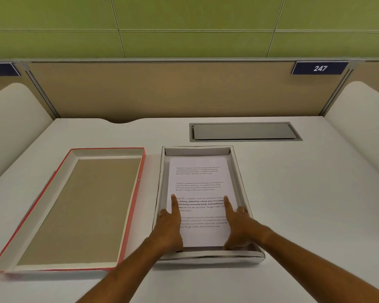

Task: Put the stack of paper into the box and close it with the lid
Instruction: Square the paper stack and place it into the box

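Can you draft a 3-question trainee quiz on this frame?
1. True or false: the stack of paper lies inside the box.
2. Where is the lid? A) on the box B) left of the box, inside up C) behind the box
3. What do the left hand and right hand touch with pointing fingers?

Key: 1 true; 2 B; 3 the top sheet of the paper.
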Motion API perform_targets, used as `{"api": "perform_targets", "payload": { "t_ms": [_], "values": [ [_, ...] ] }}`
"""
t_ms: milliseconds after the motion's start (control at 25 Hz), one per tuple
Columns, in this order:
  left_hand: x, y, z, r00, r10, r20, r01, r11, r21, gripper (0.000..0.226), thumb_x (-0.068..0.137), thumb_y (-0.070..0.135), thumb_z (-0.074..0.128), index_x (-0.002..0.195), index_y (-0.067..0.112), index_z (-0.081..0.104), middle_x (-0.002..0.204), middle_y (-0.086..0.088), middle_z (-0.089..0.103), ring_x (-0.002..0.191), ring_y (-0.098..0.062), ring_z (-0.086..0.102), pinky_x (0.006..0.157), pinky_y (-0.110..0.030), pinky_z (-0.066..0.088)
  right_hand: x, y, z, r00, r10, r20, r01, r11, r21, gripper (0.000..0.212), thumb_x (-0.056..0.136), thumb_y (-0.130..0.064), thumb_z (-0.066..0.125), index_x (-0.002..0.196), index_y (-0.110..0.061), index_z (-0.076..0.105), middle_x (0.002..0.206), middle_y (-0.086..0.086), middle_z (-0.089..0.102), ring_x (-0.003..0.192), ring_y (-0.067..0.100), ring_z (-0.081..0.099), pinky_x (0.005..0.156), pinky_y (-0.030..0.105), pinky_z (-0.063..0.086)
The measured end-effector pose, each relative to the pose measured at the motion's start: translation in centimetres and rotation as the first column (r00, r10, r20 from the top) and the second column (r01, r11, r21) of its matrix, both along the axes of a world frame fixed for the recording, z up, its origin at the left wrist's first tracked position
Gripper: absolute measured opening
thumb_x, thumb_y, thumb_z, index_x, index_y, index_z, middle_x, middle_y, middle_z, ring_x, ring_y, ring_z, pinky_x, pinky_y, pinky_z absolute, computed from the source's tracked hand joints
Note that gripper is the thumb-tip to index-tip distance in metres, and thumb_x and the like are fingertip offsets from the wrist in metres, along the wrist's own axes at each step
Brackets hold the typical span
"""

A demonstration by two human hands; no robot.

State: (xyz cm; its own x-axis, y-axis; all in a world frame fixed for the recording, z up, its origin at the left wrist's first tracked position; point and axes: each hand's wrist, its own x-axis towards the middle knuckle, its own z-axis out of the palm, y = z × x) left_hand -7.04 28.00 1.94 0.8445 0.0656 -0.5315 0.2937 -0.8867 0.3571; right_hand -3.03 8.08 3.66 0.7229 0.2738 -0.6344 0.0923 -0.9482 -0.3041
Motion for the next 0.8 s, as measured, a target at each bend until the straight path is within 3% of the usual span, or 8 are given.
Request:
{"api": "perform_targets", "payload": {
  "t_ms": [200,440,680,800],
  "values": [
    [0.0,0.0,-0.6,1.000,0.011,-0.011,-0.011,1.000,0.019,0.129,0.077,0.016,0.077,0.145,0.027,-0.032,0.160,-0.015,0.008,0.146,-0.032,0.022,0.112,-0.041,0.034,-0.3,-0.2,-1.0,0.998,0.058,0.038,-0.057,0.998,-0.034,0.134,0.076,-0.025,0.081,0.149,-0.023,-0.032,0.158,0.023,0.002,0.146,0.037,0.023,0.116,0.044,0.031],
    [0.3,0.0,-0.9,1.000,0.021,0.020,-0.022,0.998,0.055,0.128,0.077,0.018,0.077,0.148,0.025,-0.029,0.160,-0.015,0.011,0.146,-0.032,0.023,0.113,-0.041,0.032,-0.3,-0.3,-1.8,0.989,0.073,0.128,-0.068,0.997,-0.040,0.131,0.076,-0.026,0.081,0.152,-0.020,-0.027,0.155,0.024,0.011,0.144,0.037,0.024,0.115,0.044,0.033],
    [0.3,-0.2,-0.6,0.999,0.009,0.044,-0.012,0.997,0.074,0.123,0.078,0.018,0.076,0.150,0.021,-0.024,0.159,-0.015,0.014,0.146,-0.031,0.024,0.113,-0.039,0.032,-0.3,0.1,-1.3,0.987,0.056,0.149,-0.049,0.998,-0.049,0.127,0.078,-0.026,0.079,0.152,-0.020,-0.024,0.155,0.022,0.012,0.145,0.036,0.023,0.115,0.044,0.033],
    [0.2,0.1,-0.1,1.000,0.008,0.003,-0.008,1.000,0.010,0.127,0.075,0.026,0.080,0.150,0.021,-0.023,0.160,-0.014,0.012,0.146,-0.033,0.022,0.113,-0.042,0.031,-0.2,0.3,-0.7,0.996,0.038,0.087,-0.034,0.998,-0.048,0.132,0.076,-0.024,0.081,0.151,-0.019,-0.027,0.158,0.023,0.007,0.147,0.039,0.020,0.116,0.045,0.030]
  ]
}}
